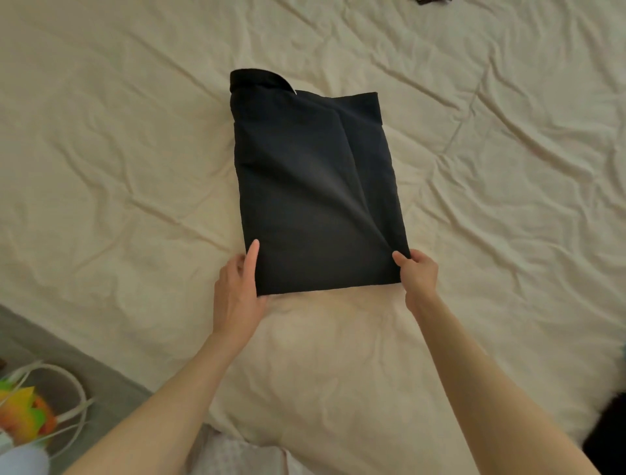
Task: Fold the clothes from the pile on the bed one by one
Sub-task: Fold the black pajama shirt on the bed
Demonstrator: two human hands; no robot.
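**Both hands on near edge of folded black garment**

Left hand (237, 288) pinches the near-left corner of the black garment (315, 190), thumb laid on top, other fingers under the cloth. Right hand (418, 274) pinches the near-right corner, thumb on top. Garment lies flat mid-bed, folded into a long rectangle, waistband end far from the person, a diagonal crease along its right side. Cream sheet (491, 169) underneath, wrinkled. Dark item (432, 2) at far edge, mostly cut off. Basket (44, 407) with colourful contents bottom left, off the bed.
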